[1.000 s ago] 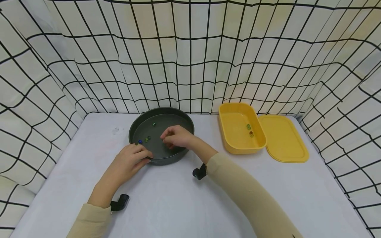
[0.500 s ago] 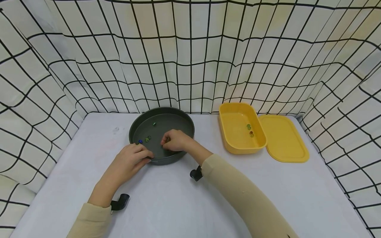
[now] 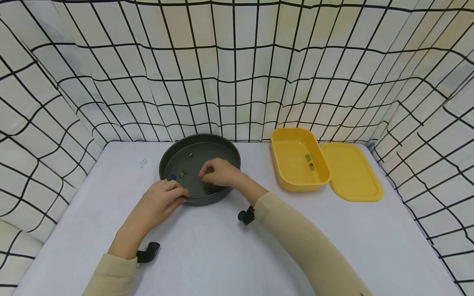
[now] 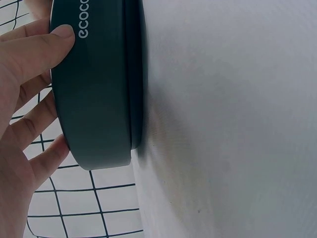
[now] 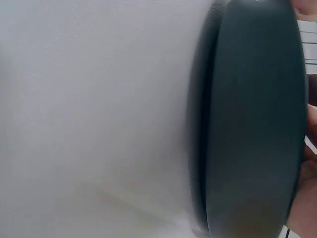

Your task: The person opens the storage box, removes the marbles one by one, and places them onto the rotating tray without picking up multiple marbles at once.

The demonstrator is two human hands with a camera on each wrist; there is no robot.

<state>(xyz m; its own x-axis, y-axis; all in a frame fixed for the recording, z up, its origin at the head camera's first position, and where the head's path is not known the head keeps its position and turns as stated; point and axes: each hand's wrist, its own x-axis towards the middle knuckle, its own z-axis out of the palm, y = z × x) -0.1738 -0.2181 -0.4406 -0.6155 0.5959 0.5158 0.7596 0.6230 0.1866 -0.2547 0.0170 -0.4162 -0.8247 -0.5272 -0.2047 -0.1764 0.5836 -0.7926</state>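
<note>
The left hand (image 3: 161, 203) pinches a dark round pan (image 3: 204, 200) by its rim at seven o'clock; the right hand (image 3: 217, 172) curls inside near three o'clock, and whether it holds anything I cannot tell. Green marbles (image 3: 181, 174) and a blue marble (image 3: 173, 176) lie in the pan between eight and eleven o'clock.

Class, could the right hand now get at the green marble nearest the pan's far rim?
Probably yes: the right hand is over the pan, with nothing visible between it and that green marble; the left hand grips the near rim.
</note>
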